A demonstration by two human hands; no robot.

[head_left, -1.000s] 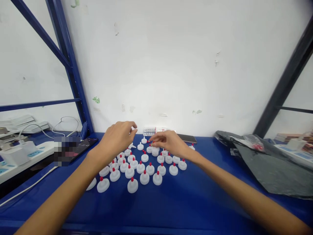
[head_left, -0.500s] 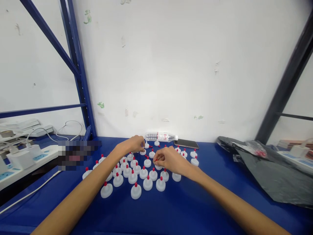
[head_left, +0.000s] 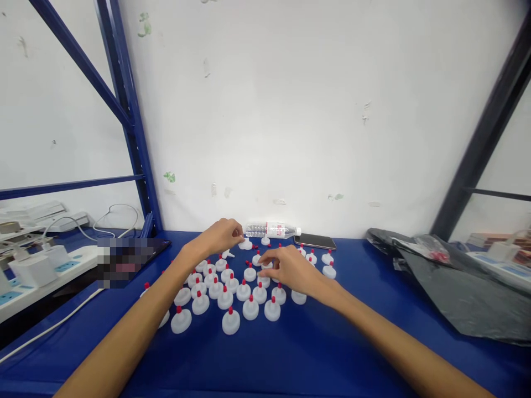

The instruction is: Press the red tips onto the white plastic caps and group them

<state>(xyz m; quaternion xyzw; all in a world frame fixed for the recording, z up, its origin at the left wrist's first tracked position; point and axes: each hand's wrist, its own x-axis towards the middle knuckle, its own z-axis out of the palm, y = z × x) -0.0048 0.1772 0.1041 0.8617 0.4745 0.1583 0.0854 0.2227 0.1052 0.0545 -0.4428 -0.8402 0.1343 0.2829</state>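
My left hand (head_left: 224, 236) reaches to the back of the group, its fingers closed on the edge of a white nozzle cap (head_left: 246, 244) that shows no red tip. Behind it and to the right stands another white nozzle cap (head_left: 265, 240) with no red on it. My right hand (head_left: 286, 266) hovers with thumb and fingers apart beside a white nozzle cap (head_left: 263, 281), partly hidden by the hand. Several red-tipped nozzle caps (head_left: 231, 322) stand upright in front. Small loose red tips (head_left: 248, 262) lie between the hands.
A clear water bottle (head_left: 271, 230) lies along the wall, with a dark phone (head_left: 315, 241) to its right. A grey plastic bag (head_left: 452, 293) covers the right side. White power strips (head_left: 62, 271) with chargers and cables line the left, by a blue metal frame (head_left: 135, 121).
My left hand has shifted slightly up and left and now touches a white nozzle cap. My right hand's pinch at a red tip has opened, with thumb and fingers spreading apart.
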